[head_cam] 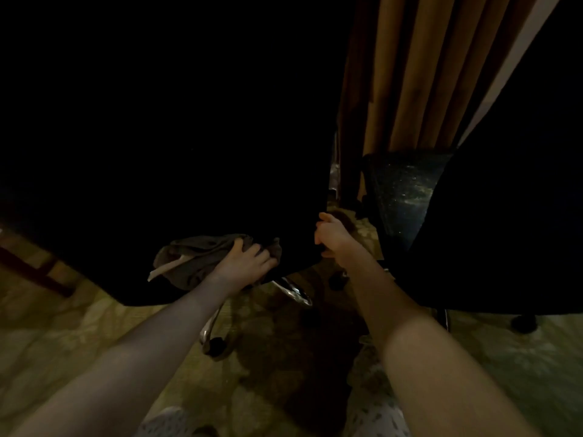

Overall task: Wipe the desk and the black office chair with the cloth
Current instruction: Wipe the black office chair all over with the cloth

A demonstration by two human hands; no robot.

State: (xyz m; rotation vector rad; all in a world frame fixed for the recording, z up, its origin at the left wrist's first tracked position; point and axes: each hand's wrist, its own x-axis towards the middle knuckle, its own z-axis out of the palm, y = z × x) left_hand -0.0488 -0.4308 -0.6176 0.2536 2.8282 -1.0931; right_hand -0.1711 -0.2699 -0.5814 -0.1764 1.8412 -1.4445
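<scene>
Fingers of the left hand (249,260) curl into the grey cloth (192,257), pressing it against the lower edge of the black office chair (189,137). The right hand (331,236) grips that chair's side edge. Below, a chrome base leg (295,293) and caster (217,343) stand on patterned greenish carpet (79,326). Tan curtains (426,74) hang behind in the dim room.

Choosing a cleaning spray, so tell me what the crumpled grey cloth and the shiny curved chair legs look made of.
Crumpled grey cloth: soft matte fabric, since it bunches in loose folds. Shiny curved chair legs: probably chromed metal, given the bright mirror-like glints.
</scene>
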